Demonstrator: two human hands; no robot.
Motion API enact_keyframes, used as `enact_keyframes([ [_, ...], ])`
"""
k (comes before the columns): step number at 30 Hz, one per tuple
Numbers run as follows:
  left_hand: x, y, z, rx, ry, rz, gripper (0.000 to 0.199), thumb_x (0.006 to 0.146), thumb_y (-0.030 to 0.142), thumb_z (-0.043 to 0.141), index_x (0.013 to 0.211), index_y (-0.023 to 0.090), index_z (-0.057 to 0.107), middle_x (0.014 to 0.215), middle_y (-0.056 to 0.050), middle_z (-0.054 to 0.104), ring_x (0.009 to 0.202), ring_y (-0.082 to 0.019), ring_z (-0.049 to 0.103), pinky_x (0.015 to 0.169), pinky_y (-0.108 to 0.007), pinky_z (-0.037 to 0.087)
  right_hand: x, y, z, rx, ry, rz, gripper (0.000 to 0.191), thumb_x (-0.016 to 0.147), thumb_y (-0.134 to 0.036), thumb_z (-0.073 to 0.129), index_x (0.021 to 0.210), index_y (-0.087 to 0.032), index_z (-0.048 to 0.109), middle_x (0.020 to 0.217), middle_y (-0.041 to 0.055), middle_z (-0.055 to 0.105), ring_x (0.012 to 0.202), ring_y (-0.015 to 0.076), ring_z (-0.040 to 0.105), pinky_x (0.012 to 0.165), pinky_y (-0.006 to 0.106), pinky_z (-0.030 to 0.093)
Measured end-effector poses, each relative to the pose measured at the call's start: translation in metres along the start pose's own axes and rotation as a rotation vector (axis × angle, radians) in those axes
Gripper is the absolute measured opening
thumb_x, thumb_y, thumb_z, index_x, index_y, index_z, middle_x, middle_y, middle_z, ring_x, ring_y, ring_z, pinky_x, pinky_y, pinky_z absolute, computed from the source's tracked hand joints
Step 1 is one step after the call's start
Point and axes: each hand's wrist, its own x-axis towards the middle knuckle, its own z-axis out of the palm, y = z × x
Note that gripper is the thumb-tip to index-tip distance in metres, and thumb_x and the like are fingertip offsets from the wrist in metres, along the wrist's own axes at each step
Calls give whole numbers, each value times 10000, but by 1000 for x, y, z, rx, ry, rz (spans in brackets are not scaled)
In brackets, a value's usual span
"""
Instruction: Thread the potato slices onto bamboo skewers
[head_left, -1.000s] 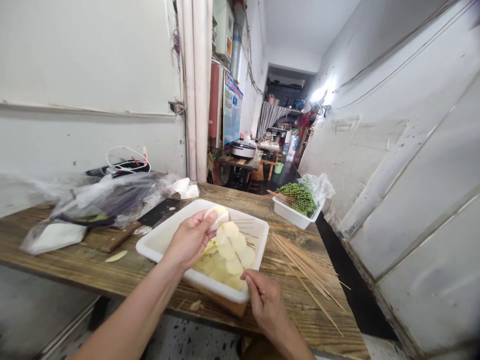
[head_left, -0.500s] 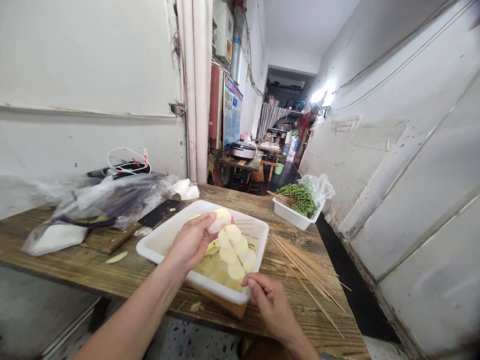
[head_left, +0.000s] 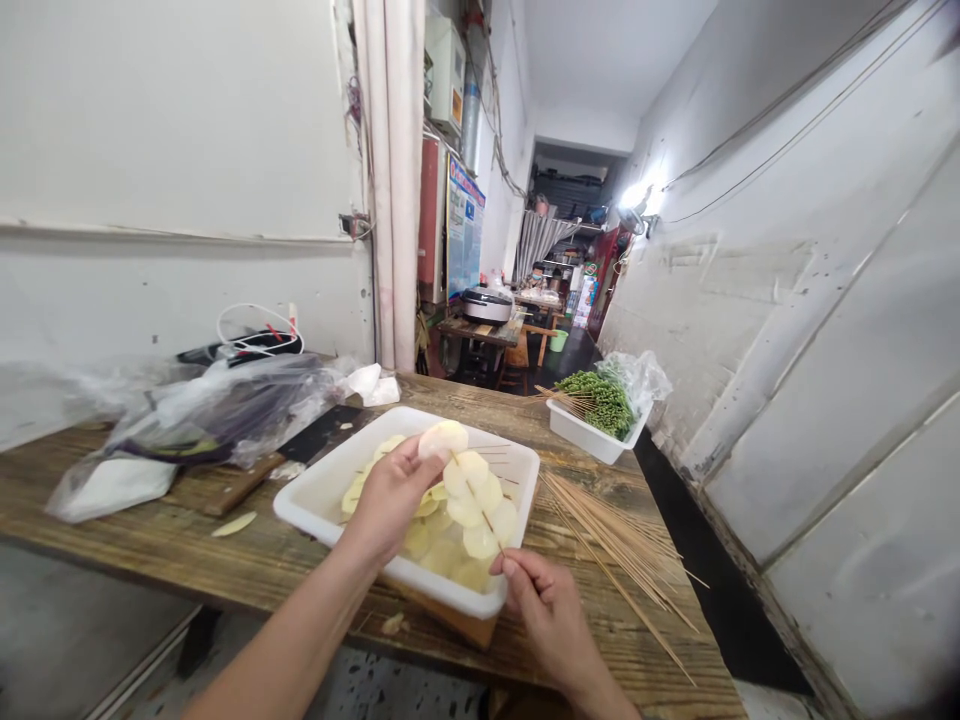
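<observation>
My right hand (head_left: 551, 610) had shifted slightly rightward since the earlier view, and the white plastic tray (head_left: 315, 505) sat a little lower in my sight. My left hand (head_left: 390, 500) was closed, its thumb and fingers gripping a thin potato slice (head_left: 444, 438) at the far side of the tray. My right hand was pinching a bamboo skewer (head_left: 486, 517) near the tray's near right corner, and the skewer ran across the tray through a staggered row of potato slices (head_left: 469, 510), with more loose potato slices (head_left: 442, 557) lying in the tray beneath. To my mind, the work went best with the pinch kept close to the slices and the skewer passed through each slice's middle, since thin slices could split near the edge. To my right, a bundle of bamboo skewers (head_left: 622, 550) lay on the wooden table (head_left: 127, 505), and farther off stood a small white tray (head_left: 592, 445) of green sprigs on sticks. A plastic bag (head_left: 210, 420) lay to my left. Down the corridor hung a blue poster (head_left: 465, 228), its writing too small for me to read, and I saw no legible brand or label.
</observation>
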Motion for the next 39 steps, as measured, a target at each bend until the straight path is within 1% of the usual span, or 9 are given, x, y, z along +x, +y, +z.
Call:
enact_keyframes([
  [5, -3, 2, -2, 32, -26, -33, 508, 577, 237, 777, 1054, 153, 622, 825, -53, 707, 727, -197, 651, 598, -243, 489, -1, -2, 1, -127, 37, -82, 304, 878, -353, 451, 760, -148, 641, 557, -10, 448, 519, 108, 395, 484, 201, 315],
  [8, 0, 1, -6, -126, -68, -92, 401, 677, 271, 716, 1045, 144, 621, 909, -78, 701, 807, -197, 650, 679, -264, 509, -2, -3, 3, -155, 19, -80, 310, 890, -349, 429, 776, -150, 638, 559, -15, 438, 524, 105, 394, 497, 202, 311],
  [14, 8, -1, -8, -358, 0, -180, 275, 843, 270, 511, 1022, 93, 622, 967, -143, 686, 889, -232, 645, 755, -350, 530, -4, 0, 4, -106, -36, -33, 304, 898, -357, 432, 778, -155, 624, 574, -17, 427, 521, 98, 370, 482, 198, 293],
  [21, 10, -1, -5, -244, 27, -90, 204, 778, 189, 579, 899, 43, 653, 892, -144, 696, 897, -244, 644, 795, -346, 521, -6, 2, 4, -128, -43, -50, 296, 907, -346, 423, 774, -156, 607, 600, -11, 441, 554, 102, 390, 506, 200, 305],
  [27, 11, -1, 0, -213, 29, -115, 287, 752, 224, 594, 971, 45, 639, 951, -159, 688, 927, -264, 634, 786, -370, 518, -5, 3, 7, -11, -47, 23, 343, 907, -395, 418, 792, -147, 624, 499, -48, 352, 464, 85, 327, 435, 187, 262],
  [29, 12, -4, -4, -188, 43, -123, 341, 787, 294, 549, 1030, 66, 619, 1024, -165, 671, 978, -263, 619, 820, -386, 502, -2, 2, 4, -47, -11, -6, 343, 910, -387, 415, 807, -149, 639, 504, -34, 427, 474, 95, 394, 450, 186, 303],
  [31, 13, -11, -16, -101, 69, -106, 427, 818, 398, 489, 1117, 107, 578, 1089, -153, 652, 1029, -249, 599, 864, -396, 475, 2, 0, -3, -190, 57, -113, 325, 917, -347, 410, 823, -155, 654, 593, 8, 556, 551, 120, 501, 520, 197, 370],
  [34, 12, -26, -41, 229, 275, 69, 495, 753, 413, 580, 1171, 151, 537, 1013, -101, 681, 984, -215, 617, 894, -360, 442, 14, -2, -15, -498, 103, -289, 309, 923, -277, 396, 826, -169, 668, 707, 48, 642, 632, 142, 569, 597, 214, 398],
  [39, 2, -43, -60, 725, 317, 253, 282, 761, 379, 516, 890, 165, 647, 680, -21, 667, 654, -163, 610, 682, -276, 470, 51, -5, -24, -769, 89, -392, 265, 910, -242, 423, 863, -183, 678, 770, 50, 687, 688, 158, 610, 625, 218, 395],
])
